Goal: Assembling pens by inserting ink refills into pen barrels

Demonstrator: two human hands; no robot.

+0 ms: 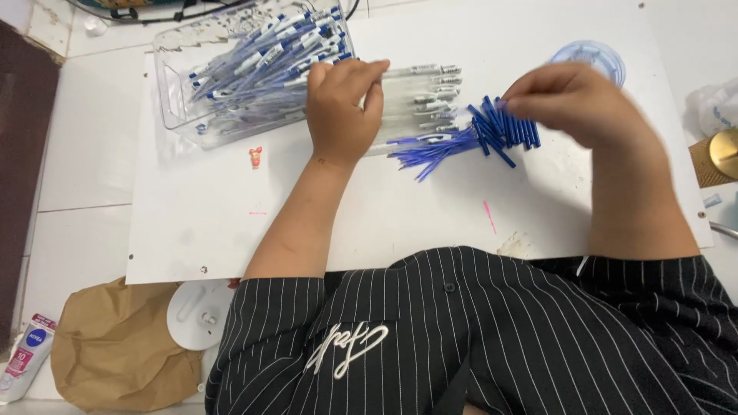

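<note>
Assembling pens mid-table: left hand [344, 104] pinching clear barrel [411, 71] from the row, right hand [575, 100] closed over blue caps [507, 129]. Refills [434, 144] between. Finished pens in bin [173, 84], far-left corner. Next likely needs cap-to-barrel alignment.

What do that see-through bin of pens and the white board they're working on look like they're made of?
The bin looks like clear hard plastic: glossy walls, with the pens visible through them. The board seems a thin white sheet, perhaps laminate or coated wood, smooth and matt; I can't tell which.
</note>
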